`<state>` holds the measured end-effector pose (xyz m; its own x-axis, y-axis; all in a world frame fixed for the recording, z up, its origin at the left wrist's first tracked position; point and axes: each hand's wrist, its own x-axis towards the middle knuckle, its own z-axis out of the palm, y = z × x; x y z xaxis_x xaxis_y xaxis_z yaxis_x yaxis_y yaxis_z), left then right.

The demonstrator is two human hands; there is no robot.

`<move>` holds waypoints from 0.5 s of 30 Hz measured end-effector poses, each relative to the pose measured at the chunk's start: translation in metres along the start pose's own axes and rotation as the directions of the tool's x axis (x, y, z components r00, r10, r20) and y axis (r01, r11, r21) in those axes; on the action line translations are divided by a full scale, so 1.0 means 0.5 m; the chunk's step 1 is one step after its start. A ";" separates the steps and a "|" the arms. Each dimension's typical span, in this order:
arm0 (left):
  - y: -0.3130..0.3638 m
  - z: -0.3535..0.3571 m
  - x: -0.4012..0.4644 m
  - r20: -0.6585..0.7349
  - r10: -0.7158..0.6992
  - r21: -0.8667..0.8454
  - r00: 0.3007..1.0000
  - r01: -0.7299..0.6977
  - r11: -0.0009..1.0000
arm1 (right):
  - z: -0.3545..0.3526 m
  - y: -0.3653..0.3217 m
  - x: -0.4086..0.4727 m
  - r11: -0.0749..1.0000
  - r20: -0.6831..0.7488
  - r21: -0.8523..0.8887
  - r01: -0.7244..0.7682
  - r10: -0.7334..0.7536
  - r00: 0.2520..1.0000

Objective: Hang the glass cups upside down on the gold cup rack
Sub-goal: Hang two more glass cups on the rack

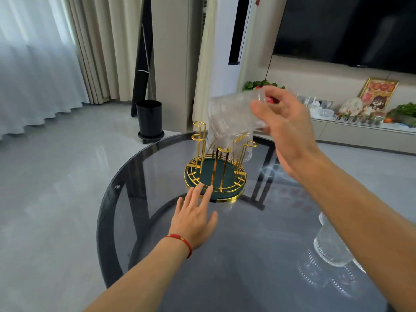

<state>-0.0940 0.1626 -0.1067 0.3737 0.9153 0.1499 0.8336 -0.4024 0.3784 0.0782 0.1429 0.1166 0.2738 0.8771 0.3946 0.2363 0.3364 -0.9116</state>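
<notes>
The gold cup rack (215, 174) with a dark green round base stands on the far middle of a smoked glass round table (157, 167). My right hand (286, 127) holds a clear ribbed glass cup (231, 115) tilted, mouth pointing down-left, right above the rack's upright prongs. My left hand (195, 212) lies flat with fingers spread, fingertips touching the near edge of the rack's base. Another glass cup (331, 246) stands on the table at the right, partly hidden by my right forearm. One more ribbed cup (244, 154) shows behind the rack.
A black bin (149, 118) stands on the floor beyond the table. Curtains hang at the left. A low TV cabinet (360, 131) with decorations and plants runs along the right wall under a dark screen.
</notes>
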 end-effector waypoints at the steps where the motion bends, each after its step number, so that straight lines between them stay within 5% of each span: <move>1: 0.003 0.000 0.002 0.003 -0.013 -0.010 1.000 0.013 1.000 | 0.026 -0.011 0.028 1.000 -0.008 -0.024 0.013 -0.013 1.000; 15: 0.021 -0.012 0.008 -0.041 -0.059 0.042 0.997 0.061 0.997 | 0.211 -0.001 0.196 0.831 0.087 -0.546 0.111 -0.076 0.993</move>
<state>-0.0862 0.1623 -0.0969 0.3066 0.9374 0.1650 0.8713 -0.3462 0.3477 0.0065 0.2650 0.1435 0.1733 0.8755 0.4511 0.7353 0.1896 -0.6506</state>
